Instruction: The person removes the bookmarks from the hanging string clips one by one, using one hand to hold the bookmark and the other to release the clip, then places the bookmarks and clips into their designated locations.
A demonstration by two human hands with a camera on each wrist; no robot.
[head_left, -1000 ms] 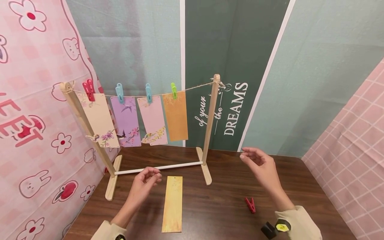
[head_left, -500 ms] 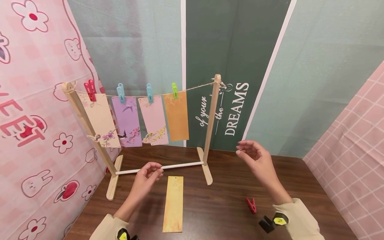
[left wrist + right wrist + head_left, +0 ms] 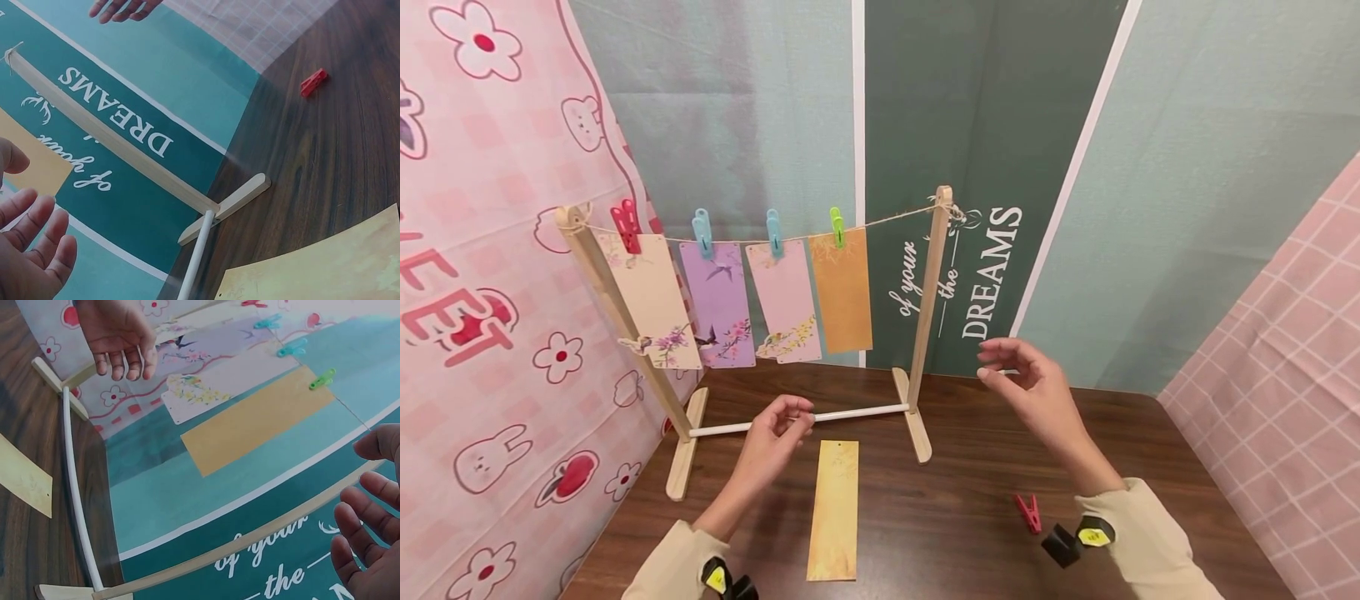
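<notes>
My left hand (image 3: pixel 773 440) hovers over the table in front of the white rod (image 3: pixel 865 412), fingers loosely bent and nothing in them. To the right, my right hand (image 3: pixel 1032 390) is raised in the air with its thumb and fingers apart, also holding nothing. Between and below the hands lies a yellow paper bookmark (image 3: pixel 832 517) with a small hole at its top end. A red clothespin (image 3: pixel 1028 512) rests on the table below the right hand. Behind the left hand, four-sided paper cards hang from a string: cream (image 3: pixel 651 292), purple (image 3: pixel 717 292), pink (image 3: pixel 784 300) and orange (image 3: pixel 842 292).
Red (image 3: pixel 626 227), blue (image 3: pixel 702 233) and green (image 3: pixel 837 227) clothespins grip the cards on the string. Two wooden posts (image 3: pixel 928 308) on flat feet carry it above the dark wooden table (image 3: pixel 955 517). Printed cloths (image 3: pixel 1187 208) surround the table at the back and sides.
My left hand has risen slightly and shifted right. My right hand has moved left and a little up. The hanging cards, the bookmark and the loose clothespin stay as they were.
</notes>
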